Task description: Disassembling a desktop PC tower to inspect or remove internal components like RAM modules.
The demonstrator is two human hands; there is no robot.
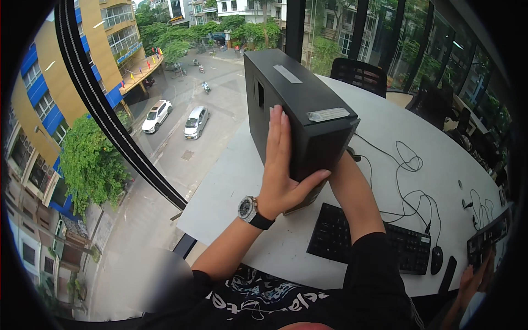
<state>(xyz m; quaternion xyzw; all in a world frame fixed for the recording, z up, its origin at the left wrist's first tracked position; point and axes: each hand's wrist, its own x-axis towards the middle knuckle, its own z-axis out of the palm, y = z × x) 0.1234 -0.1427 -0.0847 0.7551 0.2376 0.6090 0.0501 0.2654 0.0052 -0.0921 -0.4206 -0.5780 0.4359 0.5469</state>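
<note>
A black computer tower stands upright on the white desk, with pale labels on its top. My left hand, with a watch at the wrist, lies along the tower's side and grips it, fingers pointing up and thumb reaching toward the front corner. My right forearm passes behind the tower's right side, where that hand is hidden. A black keyboard lies below the tower, partly under my right forearm.
A mouse, loose cables and a long black object lie to the right. Another person's hands are at a dark device at far right. Office chairs stand behind the desk; windows look onto a street.
</note>
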